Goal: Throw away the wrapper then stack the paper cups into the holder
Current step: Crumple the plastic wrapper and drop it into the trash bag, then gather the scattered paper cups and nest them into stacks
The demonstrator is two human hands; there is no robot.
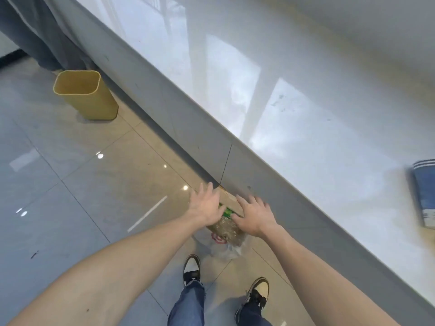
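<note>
We are looking down from head height at our own two bare arms, reaching out over a glossy tiled floor beside a long white counter (306, 114). Between our hands we hold a stack of brown paper cups (229, 203), with a crumpled clear plastic wrapper (227, 234) bunched around its near end and hanging loose below. Our left hand (206, 205) presses against the left side of the stack and our right hand (253, 214) against the right side, fingers spread, so both hands are clamped on the same bundle. The wrapper appears only partly worked off, so we judge that it has not yet been thrown away. A yellow waste bin (88, 100) stands open on the floor well ahead and to our left, against the counter base. No cup holder is clearly visible; a blue object (424, 191) at the right edge of the counter is cut off. Unwrapping, binning and stacking all seem to remain.
</note>
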